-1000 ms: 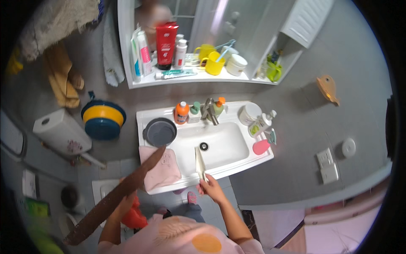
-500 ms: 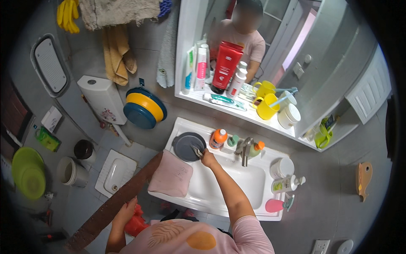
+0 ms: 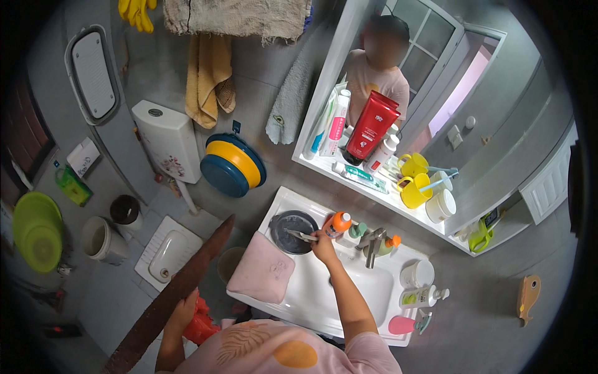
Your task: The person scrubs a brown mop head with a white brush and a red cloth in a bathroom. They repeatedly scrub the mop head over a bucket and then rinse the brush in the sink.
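My right hand (image 3: pixel 323 247) is closed on a slim silvery tool (image 3: pixel 303 236), too small to name. The tool's far end reaches into a round dark grey basin (image 3: pixel 290 217) at the sink's left corner. My left hand (image 3: pixel 180 311) grips the edge of a long, dark brown, rough-surfaced strip (image 3: pixel 187 280), which slants up from lower left to a narrow tip. Red plastic (image 3: pixel 202 321) hangs beside that hand; how it is held is hidden. A folded pink cloth (image 3: pixel 261 268) lies over the left edge of the white sink (image 3: pixel 311 293).
An orange bottle (image 3: pixel 337 224) stands right of the basin, near the tap (image 3: pixel 374 243). A white tub (image 3: pixel 417 273) and pump bottle (image 3: pixel 423 297) line the sink's right side. Above is a mirror shelf (image 3: pixel 392 194). A squat toilet (image 3: pixel 167 252) and buckets (image 3: pixel 106 240) are left.
The view has shifted, so the sink appears farther right and lower. The tool has swung to lie flatter across the basin. The brown strip's tip now shows clear of the pink cloth.
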A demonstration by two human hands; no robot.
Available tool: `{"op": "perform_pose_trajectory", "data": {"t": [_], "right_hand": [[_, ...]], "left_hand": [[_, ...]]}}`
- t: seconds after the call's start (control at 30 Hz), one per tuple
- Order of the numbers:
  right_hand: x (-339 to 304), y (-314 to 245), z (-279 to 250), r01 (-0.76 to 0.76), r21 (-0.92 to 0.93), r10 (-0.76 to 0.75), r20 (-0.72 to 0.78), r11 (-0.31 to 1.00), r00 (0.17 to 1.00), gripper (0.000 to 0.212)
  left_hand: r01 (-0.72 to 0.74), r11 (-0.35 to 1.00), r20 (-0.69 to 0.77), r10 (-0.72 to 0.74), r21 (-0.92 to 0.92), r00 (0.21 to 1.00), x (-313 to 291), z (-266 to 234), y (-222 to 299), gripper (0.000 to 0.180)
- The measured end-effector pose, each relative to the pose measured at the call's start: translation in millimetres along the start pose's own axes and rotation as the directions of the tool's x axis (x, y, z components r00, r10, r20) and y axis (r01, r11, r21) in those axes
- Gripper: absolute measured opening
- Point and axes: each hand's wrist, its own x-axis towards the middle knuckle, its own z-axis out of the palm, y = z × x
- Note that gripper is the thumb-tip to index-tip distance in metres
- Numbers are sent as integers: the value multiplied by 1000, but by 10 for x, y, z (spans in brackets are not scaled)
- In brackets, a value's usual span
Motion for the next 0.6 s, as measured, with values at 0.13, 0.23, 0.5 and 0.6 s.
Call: {"op": "perform_pose_trajectory", "data": {"t": [0.13, 0.23, 0.5, 0.6], "right_hand": [[-193, -355, -443, -203, 467, 200, 57, 860, 978, 22], [-244, -179, -532, -323, 653, 330, 116, 685, 937, 22], [-47, 332, 285, -119, 382, 200, -180, 917, 963, 25], [17, 332, 405, -264, 381, 277, 21, 886, 961, 27]], "left_hand": [[-127, 991, 17, 127, 29, 992, 141, -82, 387, 35], [-137, 991, 122, 136, -4, 983, 248, -29, 398, 36], [-66, 994, 185, 82, -89, 979, 338, 133, 510, 43], [-51, 995, 214, 68, -86, 974, 328, 113, 592, 43]]}}
